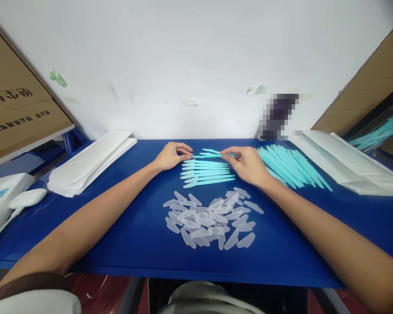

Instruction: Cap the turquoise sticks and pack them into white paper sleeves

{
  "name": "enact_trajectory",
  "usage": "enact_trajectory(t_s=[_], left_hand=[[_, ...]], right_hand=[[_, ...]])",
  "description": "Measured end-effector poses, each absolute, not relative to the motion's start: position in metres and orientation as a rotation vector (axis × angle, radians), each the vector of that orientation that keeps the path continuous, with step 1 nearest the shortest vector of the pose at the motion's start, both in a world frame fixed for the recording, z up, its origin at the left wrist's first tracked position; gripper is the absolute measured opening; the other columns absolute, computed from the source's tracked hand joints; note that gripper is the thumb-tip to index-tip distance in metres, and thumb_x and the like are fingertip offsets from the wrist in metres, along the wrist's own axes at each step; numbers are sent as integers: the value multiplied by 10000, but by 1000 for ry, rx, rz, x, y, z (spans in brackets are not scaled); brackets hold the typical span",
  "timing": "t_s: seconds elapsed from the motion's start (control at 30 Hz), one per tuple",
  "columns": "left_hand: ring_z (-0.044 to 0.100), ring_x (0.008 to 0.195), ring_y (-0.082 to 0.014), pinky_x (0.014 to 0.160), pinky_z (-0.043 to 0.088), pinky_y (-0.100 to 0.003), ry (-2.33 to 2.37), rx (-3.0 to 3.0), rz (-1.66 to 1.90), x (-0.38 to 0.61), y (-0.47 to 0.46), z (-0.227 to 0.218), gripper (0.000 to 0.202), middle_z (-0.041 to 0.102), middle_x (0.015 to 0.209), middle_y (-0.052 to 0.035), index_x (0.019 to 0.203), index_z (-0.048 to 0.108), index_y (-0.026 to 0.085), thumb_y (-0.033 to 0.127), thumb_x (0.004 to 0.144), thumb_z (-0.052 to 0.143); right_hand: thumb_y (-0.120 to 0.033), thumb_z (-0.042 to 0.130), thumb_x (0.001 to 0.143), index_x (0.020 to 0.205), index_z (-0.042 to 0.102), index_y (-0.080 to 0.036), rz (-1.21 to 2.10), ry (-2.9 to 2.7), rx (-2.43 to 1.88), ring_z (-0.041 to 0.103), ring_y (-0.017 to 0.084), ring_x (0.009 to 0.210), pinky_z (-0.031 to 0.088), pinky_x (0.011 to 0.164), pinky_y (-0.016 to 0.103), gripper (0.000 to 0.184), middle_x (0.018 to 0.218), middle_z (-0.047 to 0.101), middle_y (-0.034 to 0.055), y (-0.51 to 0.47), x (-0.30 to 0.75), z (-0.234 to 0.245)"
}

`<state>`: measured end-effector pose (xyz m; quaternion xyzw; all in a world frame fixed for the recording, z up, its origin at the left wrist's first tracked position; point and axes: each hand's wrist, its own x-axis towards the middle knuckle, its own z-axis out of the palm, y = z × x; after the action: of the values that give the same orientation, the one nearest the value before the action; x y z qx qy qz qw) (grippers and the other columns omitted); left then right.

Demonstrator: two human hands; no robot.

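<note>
My left hand [173, 155] and my right hand [245, 163] both pinch the ends of one thin teal plastic stick [211, 155] held just above the blue table [118, 226]. Below it lies a neat row of several teal sticks [206, 172] side by side. A larger heap of teal sticks [289, 166] lies right of my right hand. Nearer to me sits a loose pile of several clear plastic caps [211, 218].
A stack of white paper sleeves [88, 161] lies at the left, another stack [350, 163] at the right. Cardboard boxes [16, 109] flank both sides. A white device with a handset [7, 200] sits at the left edge. A white wall stands behind.
</note>
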<state>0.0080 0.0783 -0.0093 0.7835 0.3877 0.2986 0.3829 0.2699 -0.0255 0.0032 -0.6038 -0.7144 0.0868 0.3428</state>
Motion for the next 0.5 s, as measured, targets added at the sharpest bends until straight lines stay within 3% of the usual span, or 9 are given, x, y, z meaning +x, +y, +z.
enact_trajectory(t_s=[0.1,0.27,0.5], left_hand=[[764,893,-262,880,583,-399,963,1989,750,8,79,-8,294,799,913,-118,972,746,133,291,733,814],[757,924,-263,887,570,-387,943,1996,730,7,76,-4,328,798,966,-131,1012,743,125,317,752,801],[728,924,-241,855,539,-346,923,2082,851,6,66,-1,322,793,950,-102,1007,770,147,411,833,709]], right_hand=[[-259,584,915,1043,810,-233,187,-1935,-1593,623,185,724,472,788,325,260,865,769,35,-22,260,1],[-253,555,951,1100,794,-229,67,-2064,-1574,600,256,999,459,882,363,284,1023,776,56,-20,259,0],[-198,435,978,1140,769,-198,-19,-2180,-1674,584,263,1030,439,914,372,371,1186,736,74,-25,269,0]])
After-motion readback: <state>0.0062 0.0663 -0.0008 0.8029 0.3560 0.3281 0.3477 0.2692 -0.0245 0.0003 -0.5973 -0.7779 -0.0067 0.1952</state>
